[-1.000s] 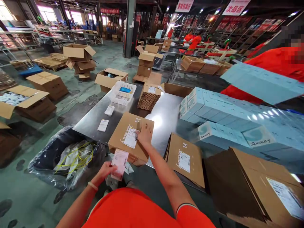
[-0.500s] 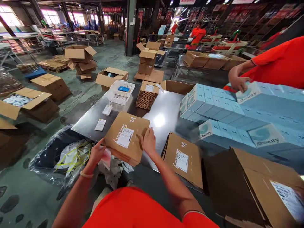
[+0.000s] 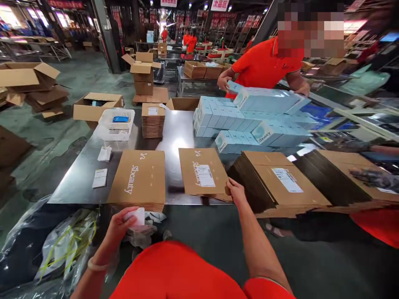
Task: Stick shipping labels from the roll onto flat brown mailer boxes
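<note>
My left hand is closed on a small white wad of labels, just below the table's front edge. In front of it lies a stack of flattened cardboard cartons; its top one shows white "Sbeauty" print and bears no label. My right hand grips the lower right edge of another flattened carton, which carries a white printed label. That carton is slightly tilted near the front edge; what lies under it is mostly hidden. Two small piles of white labels rest on the metal table at the left.
A white plastic basket holds a blue item. Behind stands a carton bundle. Light-blue boxes are piled at the right, where a co-worker handles some. Labelled carton stacks line the right front. A lined waste bin stands lower left.
The view has turned right. My right hand has moved from the left stack to a labelled carton farther right. The left stack's top carton now shows no label. My left hand has drawn back.
</note>
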`<action>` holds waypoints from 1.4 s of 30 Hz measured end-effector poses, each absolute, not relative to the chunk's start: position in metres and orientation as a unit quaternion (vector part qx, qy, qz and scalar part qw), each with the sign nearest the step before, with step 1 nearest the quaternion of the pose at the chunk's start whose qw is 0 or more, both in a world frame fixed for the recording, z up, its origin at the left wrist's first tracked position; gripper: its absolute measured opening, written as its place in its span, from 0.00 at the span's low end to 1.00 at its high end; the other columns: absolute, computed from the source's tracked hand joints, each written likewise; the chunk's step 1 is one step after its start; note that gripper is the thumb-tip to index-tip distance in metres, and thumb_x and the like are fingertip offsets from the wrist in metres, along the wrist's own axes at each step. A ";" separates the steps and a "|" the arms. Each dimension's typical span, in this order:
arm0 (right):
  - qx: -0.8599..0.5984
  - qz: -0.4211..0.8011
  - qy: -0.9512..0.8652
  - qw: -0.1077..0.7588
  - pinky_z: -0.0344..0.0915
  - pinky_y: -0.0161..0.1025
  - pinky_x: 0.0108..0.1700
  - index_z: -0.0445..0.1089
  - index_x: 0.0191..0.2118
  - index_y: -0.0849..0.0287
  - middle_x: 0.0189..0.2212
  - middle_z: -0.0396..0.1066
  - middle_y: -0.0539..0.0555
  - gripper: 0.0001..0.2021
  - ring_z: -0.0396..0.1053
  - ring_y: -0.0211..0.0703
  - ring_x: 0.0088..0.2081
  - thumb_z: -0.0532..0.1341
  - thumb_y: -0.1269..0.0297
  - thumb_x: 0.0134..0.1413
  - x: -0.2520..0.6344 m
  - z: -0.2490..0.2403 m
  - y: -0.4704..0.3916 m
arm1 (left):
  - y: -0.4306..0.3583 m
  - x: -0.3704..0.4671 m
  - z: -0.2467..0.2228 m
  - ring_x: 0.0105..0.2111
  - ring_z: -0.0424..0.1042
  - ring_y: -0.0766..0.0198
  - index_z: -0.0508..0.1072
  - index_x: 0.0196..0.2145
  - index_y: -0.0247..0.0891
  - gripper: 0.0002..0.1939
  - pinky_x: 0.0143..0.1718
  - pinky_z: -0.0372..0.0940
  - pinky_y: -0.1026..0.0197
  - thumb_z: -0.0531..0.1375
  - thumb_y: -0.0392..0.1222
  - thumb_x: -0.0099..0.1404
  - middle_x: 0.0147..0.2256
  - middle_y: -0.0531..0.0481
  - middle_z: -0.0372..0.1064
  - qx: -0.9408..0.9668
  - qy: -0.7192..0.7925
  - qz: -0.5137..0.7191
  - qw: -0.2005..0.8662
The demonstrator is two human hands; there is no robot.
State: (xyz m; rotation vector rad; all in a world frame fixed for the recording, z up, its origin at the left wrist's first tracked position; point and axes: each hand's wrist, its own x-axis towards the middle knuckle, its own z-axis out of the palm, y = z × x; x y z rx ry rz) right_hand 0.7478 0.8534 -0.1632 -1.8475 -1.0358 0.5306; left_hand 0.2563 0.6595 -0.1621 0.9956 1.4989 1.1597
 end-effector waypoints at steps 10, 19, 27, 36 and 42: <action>-0.261 0.527 -0.772 0.239 0.71 0.46 0.48 0.79 0.48 0.53 0.44 0.80 0.54 0.22 0.75 0.51 0.43 0.74 0.50 0.47 0.485 -0.168 0.732 | 0.636 0.257 -0.129 0.39 0.80 0.54 0.78 0.58 0.35 0.39 0.41 0.74 0.58 0.77 0.47 0.48 0.44 0.43 0.83 0.313 0.569 0.573 0.499; -0.363 0.664 -0.594 0.273 0.60 0.33 0.24 0.71 0.43 0.51 0.21 0.59 0.39 0.18 0.58 0.36 0.21 0.71 0.55 0.46 0.408 -0.184 0.698 | 0.610 0.232 -0.178 0.28 0.77 0.58 0.50 0.75 0.41 0.58 0.35 0.72 0.56 0.71 0.65 0.58 0.30 0.52 0.77 0.063 0.567 0.665 0.482; -0.370 0.615 -0.635 0.285 0.64 0.39 0.25 0.78 0.33 0.53 0.19 0.65 0.45 0.12 0.65 0.41 0.21 0.73 0.51 0.48 0.406 -0.174 0.707 | 0.616 0.254 -0.166 0.34 0.79 0.55 0.82 0.39 0.35 0.26 0.41 0.72 0.55 0.79 0.45 0.42 0.34 0.45 0.83 0.242 0.578 0.571 0.531; -0.373 0.355 -0.751 0.412 0.73 0.46 0.45 0.76 0.30 0.53 0.40 0.76 0.57 0.13 0.74 0.48 0.40 0.61 0.57 0.65 0.430 -0.156 0.736 | 0.650 0.253 -0.171 0.28 0.78 0.58 0.84 0.32 0.34 0.20 0.33 0.69 0.59 0.79 0.40 0.38 0.29 0.46 0.82 0.255 0.597 0.512 0.563; -0.414 0.452 -0.722 0.321 0.70 0.41 0.38 0.73 0.39 0.53 0.27 0.72 0.49 0.10 0.71 0.44 0.30 0.65 0.52 0.59 0.431 -0.132 0.793 | 0.655 0.252 -0.179 0.27 0.78 0.58 0.83 0.34 0.33 0.26 0.33 0.71 0.57 0.80 0.42 0.36 0.29 0.46 0.82 0.180 0.575 0.548 0.581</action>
